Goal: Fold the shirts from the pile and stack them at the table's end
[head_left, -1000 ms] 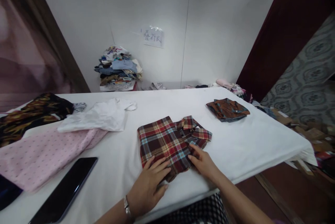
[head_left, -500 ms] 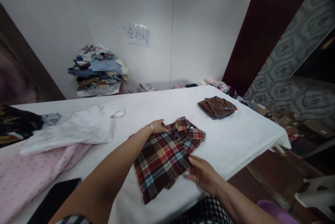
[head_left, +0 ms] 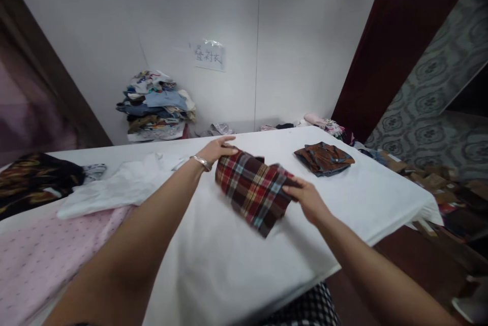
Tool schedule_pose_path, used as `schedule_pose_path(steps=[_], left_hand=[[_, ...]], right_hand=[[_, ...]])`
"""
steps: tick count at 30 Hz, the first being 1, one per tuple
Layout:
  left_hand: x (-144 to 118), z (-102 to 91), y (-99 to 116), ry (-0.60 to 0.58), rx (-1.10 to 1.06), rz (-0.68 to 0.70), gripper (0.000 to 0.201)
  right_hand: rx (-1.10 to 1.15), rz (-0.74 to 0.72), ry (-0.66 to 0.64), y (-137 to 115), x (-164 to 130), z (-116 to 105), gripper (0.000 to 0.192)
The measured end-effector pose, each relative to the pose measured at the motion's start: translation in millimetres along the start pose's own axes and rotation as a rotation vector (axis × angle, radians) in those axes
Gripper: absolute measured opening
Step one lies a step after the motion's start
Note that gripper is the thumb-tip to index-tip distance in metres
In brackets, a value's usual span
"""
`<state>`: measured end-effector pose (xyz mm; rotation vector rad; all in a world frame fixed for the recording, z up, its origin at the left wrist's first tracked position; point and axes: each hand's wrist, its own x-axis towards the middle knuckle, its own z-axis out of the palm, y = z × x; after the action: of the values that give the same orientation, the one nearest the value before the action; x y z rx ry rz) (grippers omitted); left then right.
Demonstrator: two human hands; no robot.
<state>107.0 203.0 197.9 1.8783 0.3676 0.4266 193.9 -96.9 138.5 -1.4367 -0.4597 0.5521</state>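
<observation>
Left hand: we are gripping the far edge of the folded red plaid flannel shirt (head_left: 253, 188) with our left hand (head_left: 217, 150), fingers curled over it.
Shirt: it is hanging lifted above the white cloth-covered table (head_left: 229, 265), between both hands.
Right hand: our right hand (head_left: 307, 199) is pinching the near-right corner.
Risk: the lower flap is drooping; a loose pinch could be letting the fold fall open.
Change: half a second ago it was lying flat, collar showing; now it is up and nearer the folded brown shirt (head_left: 324, 158).

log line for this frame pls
left hand grips plaid shirt far edge | right hand grips near-right edge | shirt folded, lifted over white table | brown shirt beyond
</observation>
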Motion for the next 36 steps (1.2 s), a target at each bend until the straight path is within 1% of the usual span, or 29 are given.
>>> schedule_pose_path(steps=[2, 3, 4, 5, 6, 7, 9, 11, 12, 13, 14, 16, 18, 20, 21, 23, 25, 27, 29, 31, 32, 34, 35, 36], left_hand=[[-17.8, -15.0, 25.4, 0.088, -0.048, 0.122, 0.081], [-30.1, -18.5, 34.1, 0.114, -0.048, 0.162, 0.083], [-44.6, -18.9, 38.9, 0.131, -0.028, 0.191, 0.084], [-61.2, -16.4, 39.2, 0.147, 0.015, 0.207, 0.083], [-79.6, -11.3, 34.6, 0.163, 0.078, 0.210, 0.081], [-99.4, -3.8, 25.2, 0.186, 0.151, 0.199, 0.077], [-141.7, 16.1, -4.6, 0.197, 0.274, 0.120, 0.068], [-183.1, 38.7, -40.6, 0.155, 0.278, -0.015, 0.067], [-201.7, 49.2, -57.1, 0.111, 0.253, -0.084, 0.069], [-218.0, 58.4, -71.1, 0.098, 0.248, -0.145, 0.069], [-231.1, 65.6, -81.7, 0.101, 0.236, -0.181, 0.070], [-246.8, 73.7, -92.3, 0.132, 0.180, -0.218, 0.073], [-248.3, 74.3, -91.7, 0.178, 0.067, -0.244, 0.077], [-239.3, 71.4, -85.6, 0.220, -0.029, -0.288, 0.075], [-232.3, 70.0, -82.1, 0.246, -0.048, -0.302, 0.072], [-216.4, 69.6, -76.2, 0.298, -0.029, -0.324, 0.066], [-201.7, 73.5, -72.5, 0.342, -0.002, -0.368, 0.059], [-191.8, 80.6, -69.7, 0.344, -0.022, -0.404, 0.048], [-188.8, 87.7, -65.7, 0.307, -0.089, -0.360, 0.036], [-190.8, 90.4, -58.8, 0.289, -0.136, -0.229, 0.029], [-192.0, 89.5, -54.4, 0.305, -0.135, -0.151, 0.028], [-190.8, 83.7, -46.1, 0.371, -0.080, -0.002, 0.028], [-187.4, 79.8, -43.6, 0.418, -0.038, 0.052, 0.028], [-181.9, 76.1, -43.1, 0.462, 0.006, 0.073, 0.028]], right_hand=[[-0.111, -0.241, 0.039, -27.7, 22.2, -4.6, 0.025], [-0.164, -0.361, 0.055, -36.5, 30.3, -6.4, 0.020], [-0.210, -0.466, 0.067, -40.6, 35.6, -8.0, 0.016], [-0.246, -0.544, 0.068, -39.5, 37.9, -9.5, 0.014], [-0.278, -0.588, 0.050, -32.7, 36.9, -11.0, 0.012], [-0.307, -0.595, 0.022, -20.8, 33.0, -12.9, 0.011], [-0.383, -0.532, -0.050, 14.8, 17.6, -18.0, 0.013], [-0.501, -0.444, -0.115, 55.8, -3.7, -25.2, 0.014], [-0.560, -0.397, -0.179, 74.0, -14.7, -29.2, 0.013], [-0.591, -0.363, -0.232, 88.7, -25.0, -33.2, 0.014], [-0.607, -0.334, -0.276, 99.0, -34.1, -36.9, 0.017], [-0.578, -0.283, -0.336, 105.7, -46.8, -42.4, 0.021], [-0.472, -0.199, -0.389, 97.5, -52.0, -45.2, 0.029], [-0.328, -0.070, -0.430, 82.5, -50.8, -45.0, 0.042], [-0.271, -0.003, -0.420, 75.0, -48.2, -43.6, 0.050], [-0.228, 0.090, -0.336, 63.9, -40.1, -37.7, 0.060], [-0.238, 0.105, -0.263, 59.8, -30.3, -27.6, 0.059], [-0.211, 0.069, -0.283, 61.3, -22.1, -15.5, 0.054], [-0.140, -0.004, -0.285, 64.6, -18.4, -5.0, 0.055], [-0.089, -0.135, -0.201, 66.3, -18.6, 1.4, 0.058], [-0.075, -0.220, -0.149, 66.2, -18.8, 3.2, 0.057], [-0.063, -0.379, -0.083, 65.0, -16.1, 5.4, 0.054], [-0.056, -0.430, -0.068, 64.7, -12.0, 6.6, 0.053], [-0.051, -0.452, -0.058, 65.3, -6.1, 8.2, 0.054]])
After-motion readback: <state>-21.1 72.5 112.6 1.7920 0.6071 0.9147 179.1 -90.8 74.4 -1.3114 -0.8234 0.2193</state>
